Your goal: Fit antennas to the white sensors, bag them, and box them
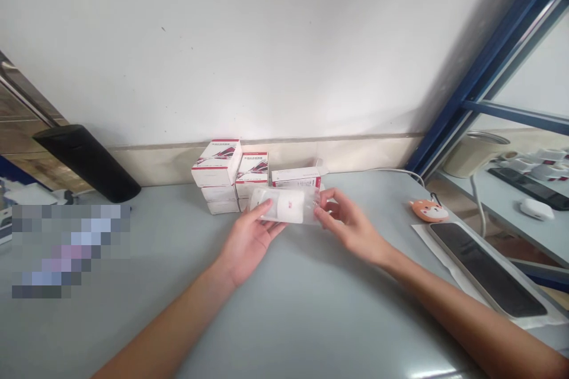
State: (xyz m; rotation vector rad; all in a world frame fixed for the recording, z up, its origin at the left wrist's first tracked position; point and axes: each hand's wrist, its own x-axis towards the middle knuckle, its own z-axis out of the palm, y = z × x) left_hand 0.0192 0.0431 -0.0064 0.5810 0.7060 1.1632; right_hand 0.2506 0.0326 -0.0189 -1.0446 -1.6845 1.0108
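Note:
A white, rounded device [291, 206] with a small red mark lies inside a clear plastic bag [310, 213]. My left hand [249, 240] grips the bagged device at its left end, thumb on top and fingers beneath. At the bag's right end, my right hand [344, 222] pinches the loose plastic between thumb and fingers. Just behind is a white carton [296, 175], lying with a flap at its right end and partly hidden by the bag. White and red boxes [217, 163] are stacked to the left of it, with another box [253, 167] beside them.
On the right, a phone-like dark slab [486, 266] lies on white paper near an orange fox-faced case [427, 210]. A black cylinder [89, 163] leans at the left. Behind the grey table [284, 308] rises a white wall [267, 53]; a blue frame [480, 65] borders the right.

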